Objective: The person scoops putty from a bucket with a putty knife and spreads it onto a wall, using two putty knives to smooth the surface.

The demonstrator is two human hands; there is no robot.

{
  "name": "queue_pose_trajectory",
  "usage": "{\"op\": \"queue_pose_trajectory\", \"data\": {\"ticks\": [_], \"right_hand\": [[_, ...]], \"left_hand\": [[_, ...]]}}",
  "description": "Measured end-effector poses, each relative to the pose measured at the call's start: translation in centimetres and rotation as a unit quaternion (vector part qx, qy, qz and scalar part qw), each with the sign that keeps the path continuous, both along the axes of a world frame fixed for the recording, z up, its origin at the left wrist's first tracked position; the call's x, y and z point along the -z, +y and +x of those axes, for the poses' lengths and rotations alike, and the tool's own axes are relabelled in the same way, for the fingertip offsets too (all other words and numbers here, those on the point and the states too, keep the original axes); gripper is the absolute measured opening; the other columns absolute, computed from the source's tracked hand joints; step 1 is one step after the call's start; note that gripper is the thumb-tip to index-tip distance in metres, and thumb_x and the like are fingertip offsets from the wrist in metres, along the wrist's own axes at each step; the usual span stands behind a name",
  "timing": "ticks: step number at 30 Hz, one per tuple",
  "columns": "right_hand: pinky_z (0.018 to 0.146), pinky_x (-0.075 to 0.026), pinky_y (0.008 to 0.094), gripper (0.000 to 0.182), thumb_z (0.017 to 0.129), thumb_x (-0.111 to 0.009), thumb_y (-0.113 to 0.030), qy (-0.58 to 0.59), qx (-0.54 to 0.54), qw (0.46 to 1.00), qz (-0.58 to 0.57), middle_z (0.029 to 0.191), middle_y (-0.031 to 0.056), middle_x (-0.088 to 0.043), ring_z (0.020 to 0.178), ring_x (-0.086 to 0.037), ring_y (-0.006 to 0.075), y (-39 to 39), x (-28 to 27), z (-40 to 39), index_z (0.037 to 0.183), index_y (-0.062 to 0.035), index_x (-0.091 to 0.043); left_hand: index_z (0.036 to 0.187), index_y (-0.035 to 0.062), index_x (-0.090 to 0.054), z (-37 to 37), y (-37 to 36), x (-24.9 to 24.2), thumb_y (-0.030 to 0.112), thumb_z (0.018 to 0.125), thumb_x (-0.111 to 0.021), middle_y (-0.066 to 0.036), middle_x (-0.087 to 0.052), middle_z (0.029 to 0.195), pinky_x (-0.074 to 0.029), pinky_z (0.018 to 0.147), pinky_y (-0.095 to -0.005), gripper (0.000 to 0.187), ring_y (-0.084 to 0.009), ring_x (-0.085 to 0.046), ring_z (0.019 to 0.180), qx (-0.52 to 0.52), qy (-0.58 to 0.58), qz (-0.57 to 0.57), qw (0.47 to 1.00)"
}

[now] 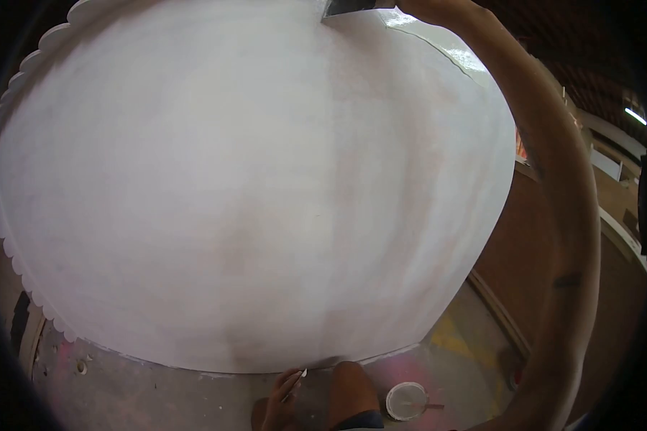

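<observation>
A large rounded white surface (194, 179) with faint pinkish-brown streaks fills most of the head view. At the top edge my right hand (404, 4), mostly cut off by the frame, is closed on a dark flat-bladed scraper (349, 6) whose edge touches the surface. Glossy wet coating (446, 47) lies right of the blade, ending in a raised ridge. Low down, near the surface's bottom edge, my left hand (284, 391) is wrapped round a thin tool (292, 393) with white at its tip.
A round white tub (406, 401) with a stick in it stands on the stained concrete floor (453, 359), right of my bent knee (354, 391). Scalloped trim (18, 266) runs down the surface's left side. Brown panels (514, 244) stand at the right, behind my raised arm.
</observation>
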State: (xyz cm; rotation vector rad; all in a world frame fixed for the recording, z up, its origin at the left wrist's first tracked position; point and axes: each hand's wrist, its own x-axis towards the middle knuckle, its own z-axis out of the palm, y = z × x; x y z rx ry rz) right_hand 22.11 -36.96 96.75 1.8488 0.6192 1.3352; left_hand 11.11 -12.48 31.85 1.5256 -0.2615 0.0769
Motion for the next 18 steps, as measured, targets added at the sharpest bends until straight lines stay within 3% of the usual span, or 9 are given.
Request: {"op": "queue_pose_trajectory", "data": {"ticks": [9, 14, 18], "right_hand": [[0.106, -0.045, 0.0366, 0.064, 0.08, -0.062, 0.007, -0.002, -0.044, 0.999, -0.02, 0.142, 0.0063, -0.048, 0.119, -0.048, 0.0268, 0.6, -0.8, 1.8, 0.135, -0.026, -0.058], [0.106, -0.045, 0.036, 0.063, 0.081, -0.065, 0.005, 0.011, -0.042, 0.999, -0.019, 0.144, 0.0058, -0.047, 0.119, -0.048, 0.0265, 0.7, -0.6, 2.1, 0.135, -0.0258, -0.058], [0.107, -0.044, 0.0364, 0.061, 0.081, -0.067, 0.002, 0.011, -0.028, 1.0, -0.003, 0.142, 0.006, -0.048, 0.119, -0.047, 0.0264, 0.6, 0.5, 0.4, 0.135, -0.0256, -0.058]], "left_hand": [[0.133, 0.0058, -0.058, 0.1, 0.2, -0.8, 0.004, 0.095, -0.052, -0.014, -0.051, 0.138, -0.036, 0.109, -0.0356, 0.038, -0.0277, -0.045, 0.132, 0.04, 0.077, -0.056, 0.995], [0.13, 0.0056, -0.061, 0.8, -0.7, 0.2, 0.004, 0.095, -0.055, -0.014, -0.055, 0.133, -0.04, 0.105, -0.0368, 0.035, -0.0282, -0.051, 0.125, 0.014, 0.043, 0.033, 0.998], [0.128, 0.0049, -0.061, 1.2, -1.5, -0.7, 0.003, 0.094, -0.057, -0.014, -0.057, 0.13, -0.041, 0.102, -0.0367, 0.035, -0.0282, -0.053, 0.121, 0.012, 0.053, 0.024, 0.998]]}}
